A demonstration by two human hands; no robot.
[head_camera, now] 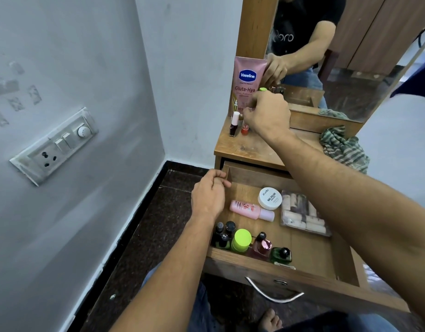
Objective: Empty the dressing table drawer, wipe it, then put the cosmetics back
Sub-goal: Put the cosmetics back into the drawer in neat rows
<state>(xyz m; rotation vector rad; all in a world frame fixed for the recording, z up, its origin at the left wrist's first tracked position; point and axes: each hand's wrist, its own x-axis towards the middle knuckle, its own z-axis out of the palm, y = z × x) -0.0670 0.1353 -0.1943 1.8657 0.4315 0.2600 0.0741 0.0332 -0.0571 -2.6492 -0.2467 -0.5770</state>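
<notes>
The wooden drawer [309,255] is pulled out and holds a white nail-polish-remover jar [270,198], a pink bottle lying flat [251,210], a clear box of pale rolls [303,213], dark nail polish bottles [223,233], a lime-capped jar [241,240], a pink perfume bottle [260,248] and a green bottle [281,255]. My left hand [210,195] rests curled on the drawer's left wall. My right hand [266,113] is up on the tabletop [247,147], fingers curled round a small item with a green tip [262,89], beside a pink Vaseline tube [247,85], a dark polish bottle [234,123] and a small red bottle [244,129].
A striped green cloth [343,146] lies crumpled at the tabletop's right. A mirror [338,51] stands behind the table. The wall with a switch plate [56,144] is close on the left, with dark floor below. The drawer has a metal handle [273,292].
</notes>
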